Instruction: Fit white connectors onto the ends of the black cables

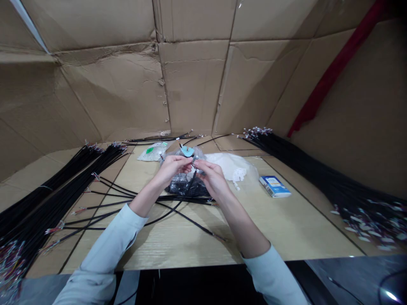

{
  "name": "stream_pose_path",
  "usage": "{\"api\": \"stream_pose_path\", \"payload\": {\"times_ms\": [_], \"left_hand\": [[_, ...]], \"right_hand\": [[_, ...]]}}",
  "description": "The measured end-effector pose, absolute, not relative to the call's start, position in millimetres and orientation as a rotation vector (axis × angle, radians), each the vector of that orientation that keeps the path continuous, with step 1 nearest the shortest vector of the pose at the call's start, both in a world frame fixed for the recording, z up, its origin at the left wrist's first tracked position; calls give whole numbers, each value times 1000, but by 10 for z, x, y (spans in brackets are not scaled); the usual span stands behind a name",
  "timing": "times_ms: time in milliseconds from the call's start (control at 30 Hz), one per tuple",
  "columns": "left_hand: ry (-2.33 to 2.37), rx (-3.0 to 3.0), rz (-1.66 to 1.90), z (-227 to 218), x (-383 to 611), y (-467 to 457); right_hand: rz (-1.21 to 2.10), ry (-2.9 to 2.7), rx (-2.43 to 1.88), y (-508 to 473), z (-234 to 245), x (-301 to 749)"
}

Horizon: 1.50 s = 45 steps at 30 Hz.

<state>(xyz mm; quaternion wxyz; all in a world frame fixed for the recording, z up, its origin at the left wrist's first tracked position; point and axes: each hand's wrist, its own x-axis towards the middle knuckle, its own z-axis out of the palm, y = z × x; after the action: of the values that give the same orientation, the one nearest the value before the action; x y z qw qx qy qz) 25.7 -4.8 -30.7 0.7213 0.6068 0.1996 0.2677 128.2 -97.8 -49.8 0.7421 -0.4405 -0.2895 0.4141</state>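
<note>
My left hand (176, 166) and my right hand (212, 174) meet above the middle of the table, fingertips pinched close together. A black cable (160, 219) rises from the tabletop to its wire end between my right fingers. What my left fingertips pinch at that end is too small to make out. Behind and below my hands lie a clear plastic bag with dark contents (181, 186) and a light-blue piece (187, 151). Several loose black cables (199, 225) with bare coloured wire ends spread beneath my forearms.
Thick bundles of black cables lie at the left (63, 186) and right (305, 169). A bag of small white parts (153, 151), a white plastic bag (222, 163), loose white connectors (239, 174) and a blue-white box (275, 187) are on the table. Cardboard walls (193, 84) enclose the back.
</note>
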Motion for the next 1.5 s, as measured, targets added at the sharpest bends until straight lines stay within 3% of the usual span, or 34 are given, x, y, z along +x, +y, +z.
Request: {"api": "stream_pose_path", "payload": {"times_ms": [1333,1500], "left_hand": [[324,1205,527,-304,245,-77],[363,1200,542,-314,264,-70]], "right_hand": [[1118,-472,-938,-1054,-394,1319],[934,-590,-1050,-1046,-435,1326]]}}
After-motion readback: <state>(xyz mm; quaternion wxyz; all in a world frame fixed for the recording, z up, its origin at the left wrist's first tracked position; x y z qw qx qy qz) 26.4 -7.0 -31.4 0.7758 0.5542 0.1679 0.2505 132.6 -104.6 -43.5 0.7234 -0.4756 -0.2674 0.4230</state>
